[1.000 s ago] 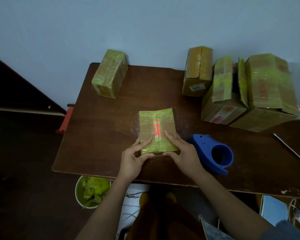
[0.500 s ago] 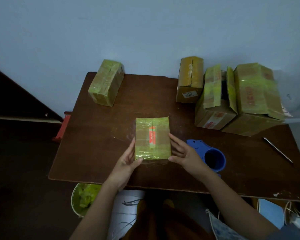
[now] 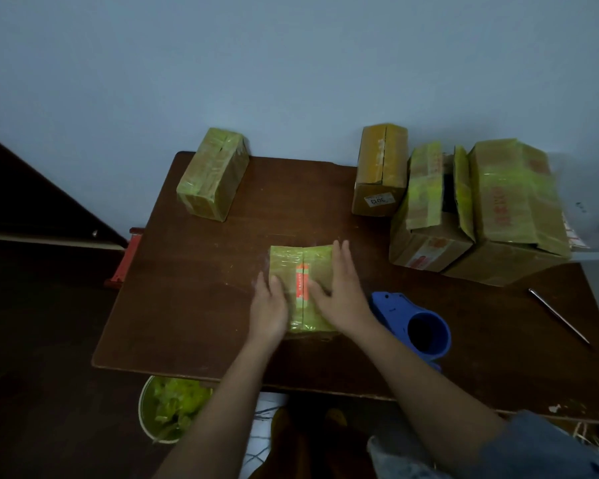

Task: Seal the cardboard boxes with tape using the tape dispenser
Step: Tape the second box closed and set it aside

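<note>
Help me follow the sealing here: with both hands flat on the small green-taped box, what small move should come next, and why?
Probably lift the right hand off the small box and reach for the blue tape dispenser just beside it. Both hands, the left hand too, lie open on the box top, and the dispenser sits untouched on the table, so no tape can be laid yet.

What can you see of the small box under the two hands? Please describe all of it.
The small box is a flat cardboard carton wrapped in glossy yellow-green tape. A seam runs down the middle of its top, with an orange label across it. It lies flat on the brown table, near the front edge, left of the blue tape dispenser. The left hand rests flat on its left half and the right hand on its right half, fingers straight. Its near side is in shadow.
</note>
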Demonstrator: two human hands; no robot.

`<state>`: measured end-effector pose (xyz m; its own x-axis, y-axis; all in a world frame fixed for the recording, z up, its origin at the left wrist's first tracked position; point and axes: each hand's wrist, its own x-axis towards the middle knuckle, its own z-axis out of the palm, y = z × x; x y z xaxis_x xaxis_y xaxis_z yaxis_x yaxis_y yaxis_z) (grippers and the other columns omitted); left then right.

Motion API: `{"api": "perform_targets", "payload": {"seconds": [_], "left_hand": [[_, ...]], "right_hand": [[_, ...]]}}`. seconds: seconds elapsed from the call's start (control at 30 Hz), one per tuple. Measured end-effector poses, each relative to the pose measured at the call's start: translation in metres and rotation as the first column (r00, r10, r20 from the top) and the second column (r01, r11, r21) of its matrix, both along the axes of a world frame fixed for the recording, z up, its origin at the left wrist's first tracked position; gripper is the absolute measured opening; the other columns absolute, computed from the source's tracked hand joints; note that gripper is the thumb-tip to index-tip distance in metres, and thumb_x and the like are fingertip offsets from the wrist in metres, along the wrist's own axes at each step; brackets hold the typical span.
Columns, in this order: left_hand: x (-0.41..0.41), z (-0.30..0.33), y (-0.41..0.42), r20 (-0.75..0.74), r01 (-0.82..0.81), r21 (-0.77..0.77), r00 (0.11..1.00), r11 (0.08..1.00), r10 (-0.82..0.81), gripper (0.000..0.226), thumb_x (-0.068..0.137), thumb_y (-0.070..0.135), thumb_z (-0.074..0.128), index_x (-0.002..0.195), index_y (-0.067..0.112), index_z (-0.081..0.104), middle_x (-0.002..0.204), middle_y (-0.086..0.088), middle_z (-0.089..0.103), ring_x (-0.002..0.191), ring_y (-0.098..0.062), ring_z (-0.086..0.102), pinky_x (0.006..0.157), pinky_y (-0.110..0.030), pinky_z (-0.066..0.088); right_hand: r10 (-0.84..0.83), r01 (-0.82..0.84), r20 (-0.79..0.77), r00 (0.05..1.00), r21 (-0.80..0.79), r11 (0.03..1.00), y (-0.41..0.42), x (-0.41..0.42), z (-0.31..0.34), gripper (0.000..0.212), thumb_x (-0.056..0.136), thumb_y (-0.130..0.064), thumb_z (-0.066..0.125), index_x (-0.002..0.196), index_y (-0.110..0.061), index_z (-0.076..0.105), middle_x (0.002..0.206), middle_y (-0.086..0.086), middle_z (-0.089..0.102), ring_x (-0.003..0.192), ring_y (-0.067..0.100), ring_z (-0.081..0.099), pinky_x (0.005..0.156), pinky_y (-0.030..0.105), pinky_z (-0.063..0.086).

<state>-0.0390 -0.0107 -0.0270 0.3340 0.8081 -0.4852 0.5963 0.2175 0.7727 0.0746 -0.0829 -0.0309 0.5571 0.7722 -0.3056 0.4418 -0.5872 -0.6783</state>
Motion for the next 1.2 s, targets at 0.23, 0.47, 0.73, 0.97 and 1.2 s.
{"api": "perform_targets", "payload": {"seconds": [0.23, 0.47, 0.73, 0.97, 1.2], "left_hand": [[-0.004, -0.018, 0.000, -0.099, 0.233, 0.258, 0.972, 0.938, -0.214, 0.057, 0.104, 0.039, 0.023, 0.155, 0.026, 0.001, 0.100, -0.010, 0.069, 0.089, -0.032, 0.067, 0.067, -0.030, 0.041], [-0.002, -0.010, 0.002, 0.029, 0.150, 0.150, 0.987, 0.977, -0.156, 0.052, 0.104, 0.036, 0.036, 0.147, 0.051, 0.011, 0.077, 0.024, 0.046, 0.060, 0.021, 0.048, 0.060, -0.001, 0.037], [0.002, -0.005, 0.009, 0.045, -0.048, -0.186, 0.997, 0.981, 0.057, 0.063, 0.098, 0.059, 0.028, 0.146, 0.021, 0.041, 0.146, -0.003, 0.046, 0.120, -0.007, 0.049, 0.092, -0.013, 0.036], [0.011, 0.020, 0.046, -0.123, 0.007, -0.542, 0.989, 0.840, -0.087, 0.081, 0.082, 0.083, 0.009, 0.125, 0.026, 0.047, 0.110, -0.009, 0.064, 0.104, -0.032, 0.063, 0.079, -0.052, 0.056], [0.029, 0.029, 0.141, 0.126, -0.202, -0.415, 0.953, 0.887, 0.276, 0.064, 0.092, 0.066, 0.042, 0.122, 0.013, 0.063, 0.113, -0.007, 0.068, 0.103, -0.024, 0.065, 0.089, -0.041, 0.054]], "right_hand": [[0.024, -0.020, 0.206, 0.978, -0.021, 1.000, 0.019, -0.001, -0.017, 0.067, 0.101, -0.052, 0.034, 0.158, -0.027, 0.009, 0.162, 0.006, 0.002, 0.136, 0.032, 0.037, 0.106, 0.045, 0.042], [-0.134, 0.116, 0.148, 0.980, 0.124, 0.985, 0.032, 0.006, -0.020, 0.039, 0.100, -0.045, 0.043, 0.133, -0.026, 0.048, 0.146, -0.001, 0.024, 0.121, 0.022, 0.048, 0.097, 0.037, 0.046], [-0.194, 0.206, -0.269, 0.943, 0.017, 0.978, 0.034, 0.019, -0.013, 0.087, 0.095, -0.053, 0.052, 0.155, -0.037, -0.009, 0.163, -0.009, 0.010, 0.148, 0.026, 0.019, 0.116, 0.049, 0.028], [-0.328, 0.113, -0.498, 0.803, -0.413, 0.904, 0.042, 0.033, 0.012, 0.078, 0.094, -0.056, 0.053, 0.150, -0.013, 0.021, 0.148, 0.010, 0.042, 0.128, 0.034, 0.050, 0.088, 0.052, 0.054], [-0.310, 0.294, -0.509, 0.803, -0.114, 0.949, 0.124, 0.049, 0.030, 0.065, 0.100, -0.040, 0.050, 0.155, -0.030, 0.016, 0.146, 0.001, 0.046, 0.121, 0.024, 0.054, 0.096, 0.047, 0.052]]}}
